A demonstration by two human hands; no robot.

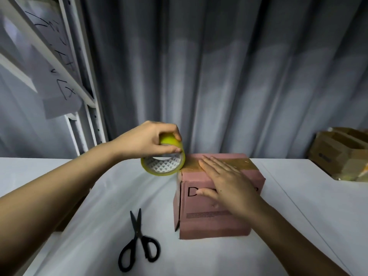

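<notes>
Two hands: left hand (147,140), right hand (225,182). One pink cardboard box (215,222). One roll of yellow packing tape (163,166) at its ten o'clock. One pair of black scissors (137,242) at seven o'clock. Brown cartons (338,154) at three o'clock, two at least, exact count unclear. One handwritten paper sheet (57,76) at ten o'clock.

Left hand (147,140), right hand (225,182) bare; forearms bare to frame edge; nails short.
</notes>
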